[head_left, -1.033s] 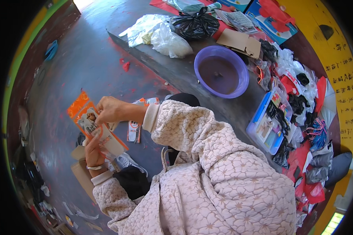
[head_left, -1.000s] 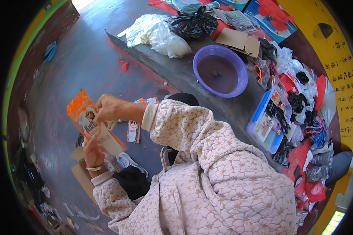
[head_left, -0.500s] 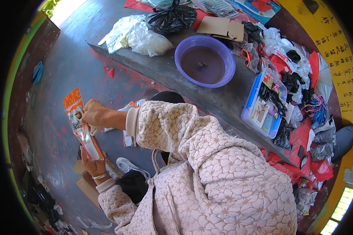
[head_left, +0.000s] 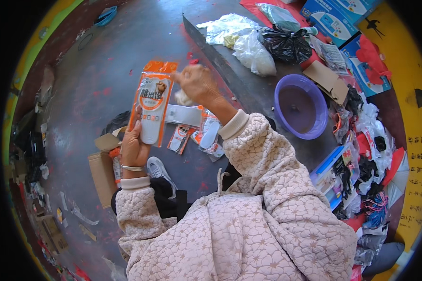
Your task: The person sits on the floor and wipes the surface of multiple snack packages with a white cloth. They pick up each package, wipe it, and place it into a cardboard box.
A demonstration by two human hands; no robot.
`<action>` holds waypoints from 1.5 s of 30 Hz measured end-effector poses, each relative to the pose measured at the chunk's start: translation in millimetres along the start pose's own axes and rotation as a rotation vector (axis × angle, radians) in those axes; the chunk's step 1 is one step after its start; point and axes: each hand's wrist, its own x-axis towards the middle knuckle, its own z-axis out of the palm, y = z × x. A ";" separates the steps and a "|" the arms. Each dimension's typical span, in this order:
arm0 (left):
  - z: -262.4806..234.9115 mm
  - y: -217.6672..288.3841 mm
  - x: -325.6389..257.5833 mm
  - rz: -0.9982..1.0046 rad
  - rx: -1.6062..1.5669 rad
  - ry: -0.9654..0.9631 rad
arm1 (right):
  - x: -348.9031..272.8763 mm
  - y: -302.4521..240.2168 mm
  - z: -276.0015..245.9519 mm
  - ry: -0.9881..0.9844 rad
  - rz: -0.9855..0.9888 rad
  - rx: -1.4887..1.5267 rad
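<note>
The grey floor (head_left: 94, 79) carried a cardboard box (head_left: 101, 168), several insole packets (head_left: 192, 131) and a white shoe (head_left: 158, 169). The bench (head_left: 248, 89) beside it bore a purple basin (head_left: 300, 107), plastic bags (head_left: 255, 49) and cardboard (head_left: 327, 80).

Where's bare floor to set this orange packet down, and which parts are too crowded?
Bare grey floor lies beyond the orange insole packet in the left hand, bordered by the raised concrete ledge on the right. Below the right hand, small packets crowd the floor. Around the purple plastic basin everything is packed.
</note>
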 end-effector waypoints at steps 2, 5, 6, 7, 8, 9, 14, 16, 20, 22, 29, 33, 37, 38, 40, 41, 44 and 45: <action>-2.2 -1.3 -1.2 -0.015 0.103 -0.042 | 2.4 -4.0 -6.3 0.238 -0.023 0.192; 2.3 -12.6 -2.9 -0.071 0.221 -0.111 | -4.2 -4.2 22.9 0.240 -0.400 0.174; -1.8 -14.0 -4.1 -0.105 0.265 -0.140 | -11.9 -8.3 34.0 0.228 -0.562 0.129; -7.9 -15.5 -3.8 -0.139 0.308 -0.169 | -20.0 -11.8 39.1 0.109 -0.624 0.007; -5.8 -15.0 -6.1 -0.176 0.354 -0.198 | -25.8 -17.2 40.3 -0.009 -0.679 -0.112; -0.3 -12.0 -12.1 -0.089 0.460 -0.207 | -19.3 -12.5 44.1 0.029 -0.689 -0.120; 2.5 4.5 -23.9 0.062 0.536 -0.274 | 27.4 17.2 12.4 0.109 -0.109 -0.321; 3.6 9.4 -23.5 0.005 0.396 -0.190 | 32.4 23.2 -3.3 0.231 -0.050 -0.354; 2.7 3.4 -16.3 -0.050 0.227 -0.127 | 17.1 6.5 -12.0 0.469 -0.232 -0.067; -0.6 -6.2 -11.6 -0.074 0.218 -0.176 | 3.3 -3.6 11.4 0.387 -0.376 0.092; -18.1 -14.4 -1.6 -0.102 0.308 -0.163 | -26.7 -24.3 69.5 -0.377 -0.224 0.423; 2.6 0.1 -14.6 -0.048 0.109 -0.220 | 7.0 3.9 29.2 -0.021 -0.633 0.285; -15.5 1.5 -10.1 -0.021 -0.039 -0.120 | 36.4 18.6 -1.4 0.113 0.328 1.140; -17.4 0.0 -7.6 0.001 -0.067 -0.081 | 32.4 27.7 -0.3 0.083 0.358 1.081; -14.1 2.4 -6.6 0.055 -0.099 -0.102 | 20.2 22.4 4.2 -0.056 0.430 0.984; -11.5 1.2 -5.6 0.079 -0.118 -0.102 | 10.5 15.8 8.5 -0.156 0.472 0.940; -1.0 4.0 -8.4 0.117 -0.104 -0.145 | -3.4 10.7 30.5 -0.434 0.374 0.850; 3.4 5.3 -9.8 0.099 -0.113 -0.180 | -8.9 7.1 35.5 -0.513 0.307 0.819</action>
